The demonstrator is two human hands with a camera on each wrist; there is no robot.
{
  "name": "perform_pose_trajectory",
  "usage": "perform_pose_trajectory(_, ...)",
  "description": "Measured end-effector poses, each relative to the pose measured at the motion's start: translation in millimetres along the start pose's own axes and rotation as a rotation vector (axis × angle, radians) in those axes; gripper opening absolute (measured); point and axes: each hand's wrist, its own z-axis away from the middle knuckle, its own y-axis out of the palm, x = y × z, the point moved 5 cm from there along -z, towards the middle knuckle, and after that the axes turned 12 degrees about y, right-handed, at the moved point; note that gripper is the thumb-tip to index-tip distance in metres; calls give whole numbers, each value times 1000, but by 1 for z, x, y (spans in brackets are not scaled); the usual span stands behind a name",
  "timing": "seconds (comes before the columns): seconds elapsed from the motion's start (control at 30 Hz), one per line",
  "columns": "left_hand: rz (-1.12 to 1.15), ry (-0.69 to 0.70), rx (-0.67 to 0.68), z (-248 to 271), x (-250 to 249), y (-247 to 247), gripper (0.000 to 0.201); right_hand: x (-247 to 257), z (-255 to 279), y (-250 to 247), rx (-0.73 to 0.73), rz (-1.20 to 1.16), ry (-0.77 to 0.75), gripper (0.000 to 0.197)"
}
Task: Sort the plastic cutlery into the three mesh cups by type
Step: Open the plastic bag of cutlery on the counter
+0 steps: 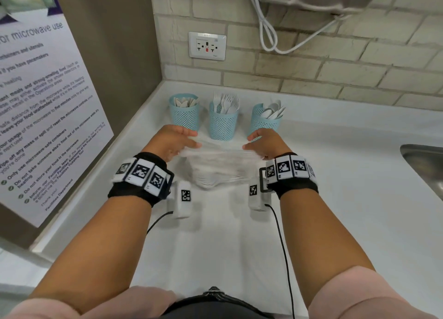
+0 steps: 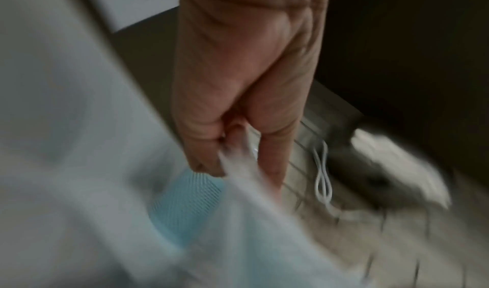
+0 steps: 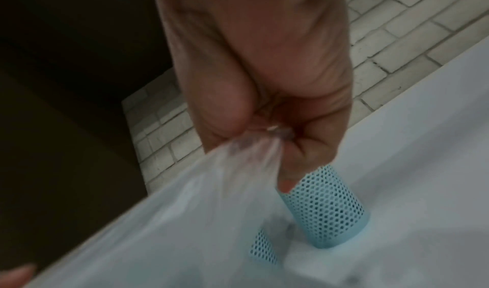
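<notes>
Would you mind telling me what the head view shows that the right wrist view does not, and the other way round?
Only the head view shows all three mesh cups together: the left cup of knives, the middle cup of forks and the right cup of spoons, plus the left hand, the wall socket and the sink. Only the right wrist view shows, close up, the fingers pinching the bunched edge of the clear plastic bag. Both show the right hand, that bag stretched between the hands, blue mesh, the white counter and the tiled wall.
</notes>
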Motion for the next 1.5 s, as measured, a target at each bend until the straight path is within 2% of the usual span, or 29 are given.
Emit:
perform_pose_trajectory(0.1,-329,164,-68,-1,-2,-8,23,3,7,-8,-1,179,2,42)
perform_pose_trajectory(0.2,-494,208,-150,0,-4,-10,10,9,8,-14,-166,380,-6,40)
perform_pose_trajectory(0.27,-495,200,-187,-2,-5,-12,10,7,7,-17,-258,380,37,42)
perform_pose_trajectory(0.3,-472,181,-193,-3,-4,-14,13,7,8,-17,-257,398,51,40)
perform_pose_trajectory(0.4,-186,78,-192,-3,1,-17,17,2,8,-19,-215,349,74,17)
perform_pose_trajectory(0.43,-56,36,-189,-2,4,-15,15,1,9,-20,-208,298,80,9)
perform_pose_trajectory(0.5,146,-25,-161,1,10,-13,10,-2,8,-17,-113,95,112,18)
perform_pose_trajectory(0.6,333,-47,-91,0,16,-13,6,-9,19,-8,153,-608,275,22)
perform_pose_trajectory(0.67,451,-87,-45,1,18,-14,7,-12,25,-2,323,-908,372,24)
perform_pose_trajectory(0.8,722,-224,-10,4,28,-8,13,-20,23,11,445,-1253,478,28)
perform_pose_trajectory(0.97,1040,-341,-119,3,48,2,16,-25,22,32,573,-1517,548,17)
perform_pose_trajectory(1.03,1131,-382,-166,1,55,7,20,-25,23,33,618,-1573,530,10)
perform_pose_trajectory(1.07,1138,-391,-184,-1,57,8,22,-26,17,32,586,-1488,487,9)
perform_pose_trajectory(1.1,1139,-387,-187,-3,58,8,23,-27,14,30,541,-1300,414,10)
perform_pose_trajectory(1.17,1092,-369,-154,-10,60,7,18,-20,14,30,484,-786,224,19)
perform_pose_trajectory(1.23,1027,-338,-76,-11,53,7,12,-13,21,31,416,-346,104,34)
perform_pose_trajectory(1.33,880,-277,24,-9,42,10,31,-4,18,23,202,-149,10,16)
perform_pose_trajectory(1.37,787,-238,33,-8,39,10,32,-2,16,19,121,-113,-15,18)
perform_pose_trajectory(1.5,208,-18,-35,-6,24,0,28,5,7,8,-178,54,-97,22)
